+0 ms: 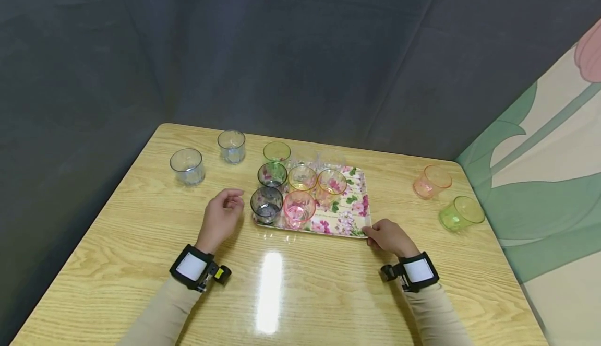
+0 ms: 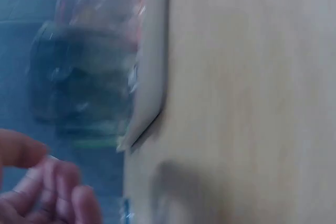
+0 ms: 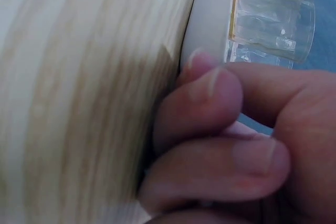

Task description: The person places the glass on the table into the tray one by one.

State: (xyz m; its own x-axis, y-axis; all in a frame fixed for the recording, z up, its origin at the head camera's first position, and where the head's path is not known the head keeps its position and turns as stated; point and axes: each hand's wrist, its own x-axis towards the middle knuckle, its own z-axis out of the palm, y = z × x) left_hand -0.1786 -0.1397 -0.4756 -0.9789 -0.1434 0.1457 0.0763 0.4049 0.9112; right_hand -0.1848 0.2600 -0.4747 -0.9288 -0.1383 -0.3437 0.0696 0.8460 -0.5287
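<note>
In the left wrist view, blurred and turned sideways, the pale outer wall of a tray [image 2: 152,56] runs to a corner. A dark see-through glass [image 2: 81,77] stands on the tray near that corner; a pinkish one [image 2: 100,9] stands just beside it, farther along the tray. Near the tray's corner — apart from it — is the left hand [image 2: 44,195], fingers loosely bent, holding nothing. Alongside the tray stretches the wooden table [image 2: 252,98], with a soft shadow [image 2: 181,182] past the corner.
</note>
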